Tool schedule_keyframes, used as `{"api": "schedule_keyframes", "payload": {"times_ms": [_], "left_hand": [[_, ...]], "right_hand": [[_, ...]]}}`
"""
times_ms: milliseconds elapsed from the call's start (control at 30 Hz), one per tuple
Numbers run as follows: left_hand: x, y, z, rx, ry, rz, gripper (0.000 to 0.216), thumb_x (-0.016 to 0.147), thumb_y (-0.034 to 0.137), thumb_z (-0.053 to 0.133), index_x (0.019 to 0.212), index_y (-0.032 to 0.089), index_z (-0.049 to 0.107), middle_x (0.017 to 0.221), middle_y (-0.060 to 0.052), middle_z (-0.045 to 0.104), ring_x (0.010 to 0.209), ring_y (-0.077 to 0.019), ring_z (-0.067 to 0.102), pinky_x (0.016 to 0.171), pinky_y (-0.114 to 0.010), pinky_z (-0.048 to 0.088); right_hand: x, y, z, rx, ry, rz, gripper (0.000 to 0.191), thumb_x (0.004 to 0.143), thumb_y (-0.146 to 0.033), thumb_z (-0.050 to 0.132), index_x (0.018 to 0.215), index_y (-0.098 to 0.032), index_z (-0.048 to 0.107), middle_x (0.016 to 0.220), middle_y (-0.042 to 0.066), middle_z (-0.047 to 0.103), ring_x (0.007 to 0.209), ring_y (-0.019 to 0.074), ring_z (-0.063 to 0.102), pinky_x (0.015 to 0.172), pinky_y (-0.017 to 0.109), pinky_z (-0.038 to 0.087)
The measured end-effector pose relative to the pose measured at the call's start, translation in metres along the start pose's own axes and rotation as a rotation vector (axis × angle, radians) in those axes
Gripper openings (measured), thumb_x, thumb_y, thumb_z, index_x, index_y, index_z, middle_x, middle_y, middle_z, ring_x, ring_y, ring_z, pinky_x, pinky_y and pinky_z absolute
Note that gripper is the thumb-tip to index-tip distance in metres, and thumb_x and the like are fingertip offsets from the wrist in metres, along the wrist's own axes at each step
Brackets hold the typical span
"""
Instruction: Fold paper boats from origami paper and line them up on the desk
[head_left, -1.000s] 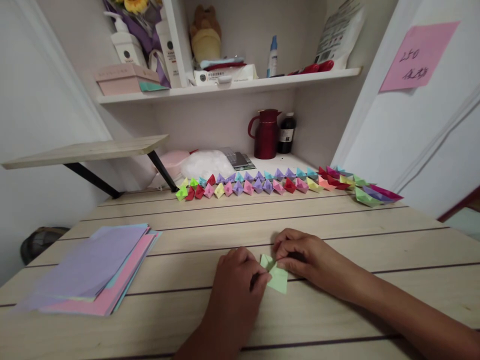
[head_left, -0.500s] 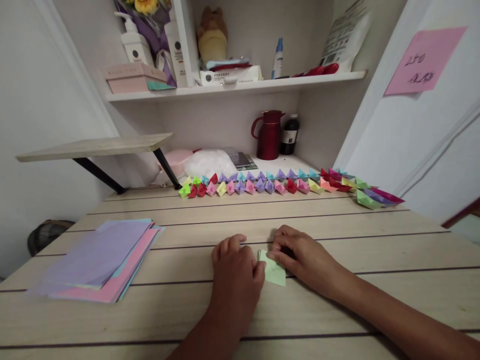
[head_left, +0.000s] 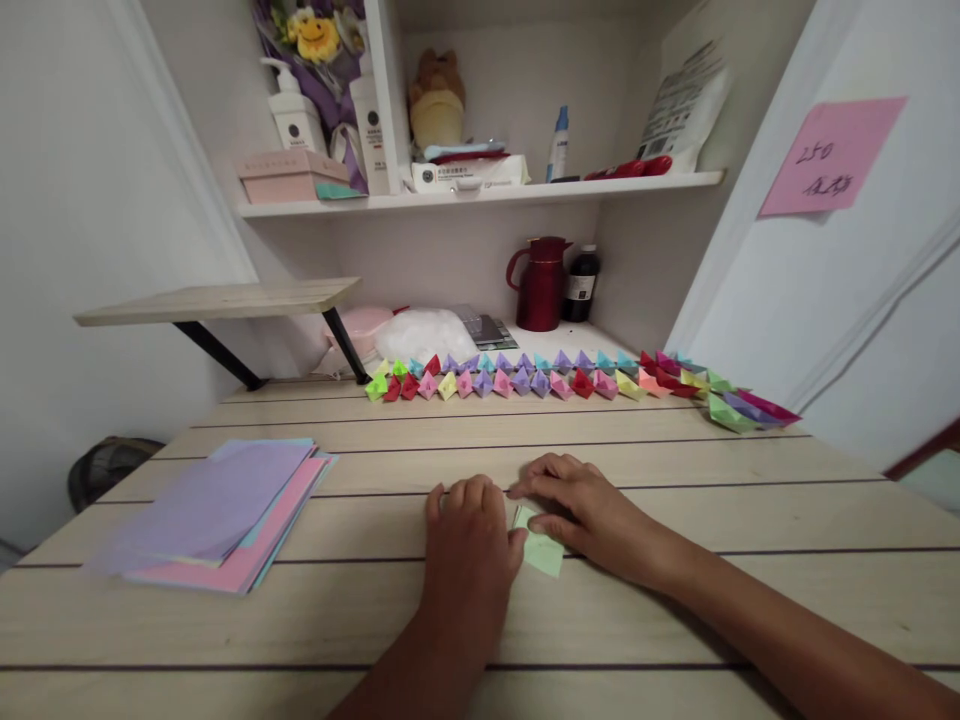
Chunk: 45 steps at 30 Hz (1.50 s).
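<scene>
White shelving [head_left: 544, 197] backs a pale table [head_left: 300, 632] with dark seams. Rows of paper boats [head_left: 541, 383] line its far side; a paper stack [head_left: 240, 500] lies at left. The right hand [head_left: 592, 510] keeps thumb and forefinger apart, thumb on the small green paper [head_left: 544, 556], which lies on the tabletop between both hands. The left hand's [head_left: 472, 550] fingers sit together, thumb at the paper's edge; whether they grip it, I cannot tell.

Home desk nook, plush toy [head_left: 437, 105], pump bottle [head_left: 298, 115], red jug [head_left: 540, 285], shelf [head_left: 480, 200] above
</scene>
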<state>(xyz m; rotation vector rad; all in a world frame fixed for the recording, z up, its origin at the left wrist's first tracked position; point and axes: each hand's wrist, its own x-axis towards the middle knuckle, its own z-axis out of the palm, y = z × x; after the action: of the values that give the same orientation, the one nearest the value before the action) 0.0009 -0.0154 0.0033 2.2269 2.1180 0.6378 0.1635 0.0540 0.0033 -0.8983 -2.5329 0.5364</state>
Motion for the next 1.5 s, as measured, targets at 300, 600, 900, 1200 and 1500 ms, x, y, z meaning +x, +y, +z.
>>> {"api": "schedule_keyframes", "payload": {"times_ms": [300, 600, 900, 1200, 1500], "left_hand": [[-0.001, -0.004, -0.002, -0.025, 0.011, 0.064, 0.021, 0.072, 0.020, 0.071, 0.081, 0.020, 0.052, 0.086, 0.000, 0.058, 0.089, -0.0217, 0.055, 0.095, -0.046, 0.035], [-0.005, -0.005, -0.004, -0.051, -0.015, 0.124, 0.024, 0.071, 0.023, 0.073, 0.086, 0.019, 0.055, 0.093, -0.003, 0.060, 0.093, -0.0226, 0.054, 0.093, -0.043, 0.037], [-0.007, -0.004, 0.000, -0.062, 0.018, 0.131, 0.020, 0.071, 0.021, 0.072, 0.085, 0.020, 0.057, 0.089, -0.002, 0.062, 0.091, -0.0230, 0.056, 0.097, -0.046, 0.034], [-0.003, -0.014, 0.007, -0.340, 0.053, 0.003, 0.027, 0.068, 0.034, 0.076, 0.092, 0.025, 0.066, 0.104, -0.002, 0.066, 0.100, -0.0246, 0.056, 0.092, -0.042, 0.037], [0.003, -0.014, 0.005, -0.665, 0.212, -0.063, 0.012, 0.075, 0.011, 0.062, 0.068, 0.020, 0.063, 0.075, 0.002, 0.064, 0.076, -0.0150, 0.059, 0.074, -0.028, 0.044]], "right_hand": [[0.004, -0.003, -0.007, 0.187, -0.044, 0.031, 0.011, 0.071, -0.012, 0.064, 0.075, -0.020, 0.057, 0.090, 0.003, 0.060, 0.083, 0.0178, 0.053, 0.072, 0.029, 0.042], [0.001, -0.008, -0.008, 0.345, -0.068, 0.157, 0.018, 0.073, -0.011, 0.058, 0.088, -0.019, 0.058, 0.072, -0.003, 0.056, 0.063, 0.0113, 0.049, 0.057, 0.021, 0.037], [-0.001, -0.010, -0.010, 0.066, -0.073, 0.101, 0.007, 0.073, -0.012, 0.061, 0.073, -0.020, 0.061, 0.078, 0.002, 0.061, 0.073, 0.0167, 0.055, 0.064, 0.026, 0.039], [-0.001, -0.014, -0.010, 0.274, 0.151, 0.120, 0.009, 0.083, -0.021, 0.058, 0.075, -0.020, 0.060, 0.079, 0.001, 0.058, 0.076, 0.0171, 0.055, 0.068, 0.028, 0.041], [-0.002, -0.019, -0.007, 0.242, 0.290, -0.024, 0.006, 0.087, -0.026, 0.058, 0.082, -0.023, 0.059, 0.094, 0.005, 0.059, 0.093, 0.0223, 0.055, 0.083, 0.034, 0.043]]}}
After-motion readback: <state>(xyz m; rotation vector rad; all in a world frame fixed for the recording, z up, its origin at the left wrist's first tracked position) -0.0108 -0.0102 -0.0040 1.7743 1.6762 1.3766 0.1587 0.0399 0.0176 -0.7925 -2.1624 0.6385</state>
